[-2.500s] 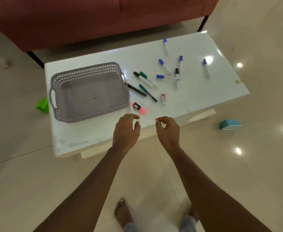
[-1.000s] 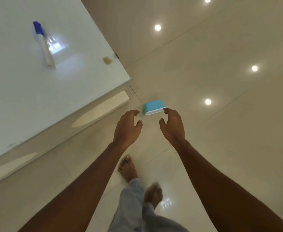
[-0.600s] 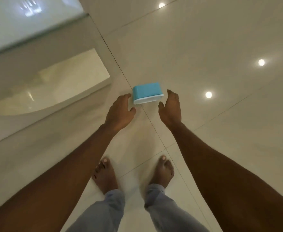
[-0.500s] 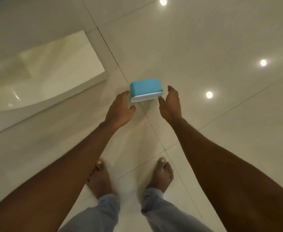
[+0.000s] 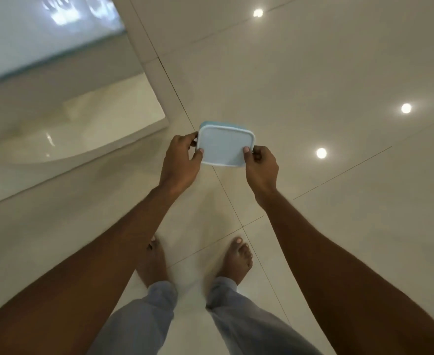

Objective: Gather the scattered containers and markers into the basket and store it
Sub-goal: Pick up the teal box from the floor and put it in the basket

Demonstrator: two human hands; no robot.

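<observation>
gripping the blue container (image 5: 225, 146) between them, left hand (image 5: 181, 160) and right hand (image 5: 261, 165) pinch its sides.

- Floor (image 5: 339, 73): glossy cream tiles; thin grout lines (image 5: 226, 196) cross from 11 to 5 o'clock; three round light reflections (image 5: 321, 152) between 12 and 3 o'clock.
- Table top (image 5: 31, 29): white, glossy, at 10 to 11 o'clock.
- Table base (image 5: 95, 119): pale plinth under the top, standing on the tiles.
- Left foot (image 5: 153, 262), right foot (image 5: 236, 260): bare, on the tiles at 6 o'clock, apart.
</observation>
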